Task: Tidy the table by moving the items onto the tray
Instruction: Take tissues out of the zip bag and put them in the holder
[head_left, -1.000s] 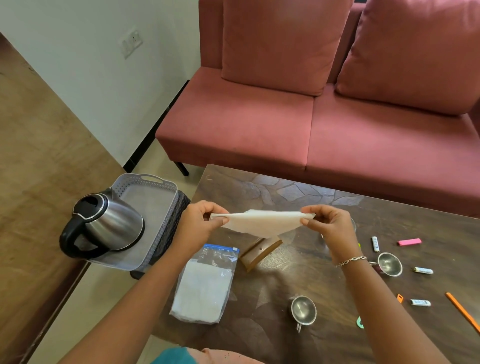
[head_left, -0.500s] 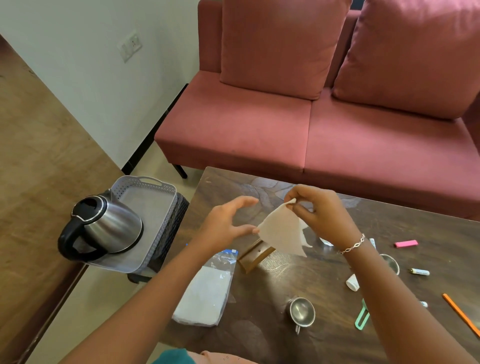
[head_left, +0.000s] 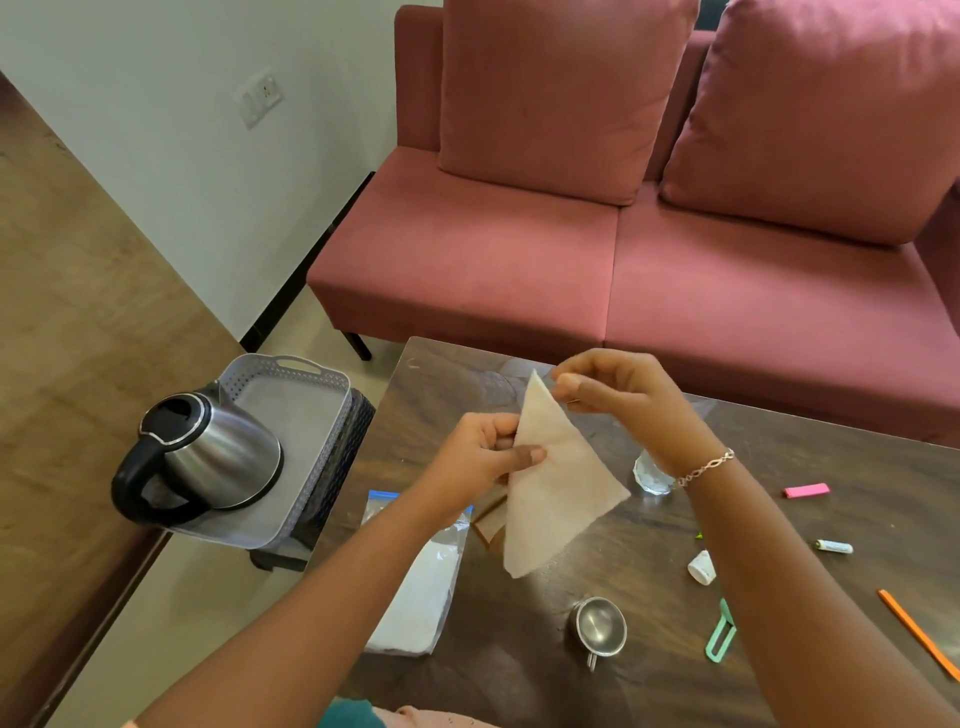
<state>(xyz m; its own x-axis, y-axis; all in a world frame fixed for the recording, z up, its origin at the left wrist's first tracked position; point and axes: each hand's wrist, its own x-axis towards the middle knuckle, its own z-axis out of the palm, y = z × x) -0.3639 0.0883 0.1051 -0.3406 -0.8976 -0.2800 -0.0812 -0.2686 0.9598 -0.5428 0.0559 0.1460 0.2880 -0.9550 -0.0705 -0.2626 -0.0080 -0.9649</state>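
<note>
A white tissue (head_left: 550, 488) folded into a triangle hangs above the dark table (head_left: 810, 561). My right hand (head_left: 623, 400) pinches its top corner. My left hand (head_left: 483, 457) grips its left edge. Off the table's left end a grey plastic tray (head_left: 306, 415) rests on a black stool and carries a steel kettle (head_left: 208, 457). On the table lie a clear zip bag of tissues (head_left: 415, 587), a wooden holder (head_left: 491, 519) partly hidden behind the tissue, a small steel cup (head_left: 597, 626), a white cap (head_left: 702, 567) and a green clip (head_left: 721, 631).
Farther right on the table lie a pink eraser (head_left: 806, 490), a small battery (head_left: 834, 546) and an orange pencil (head_left: 919, 634). A glass (head_left: 649, 475) stands behind my right wrist. A red sofa (head_left: 623, 234) runs along the far side. A wooden surface (head_left: 67, 338) lies at the left.
The tissue went from stretched flat between both hands to a folded triangle. My left hand let go of it and has gripped its edge again; my right hand rose with the top corner.
</note>
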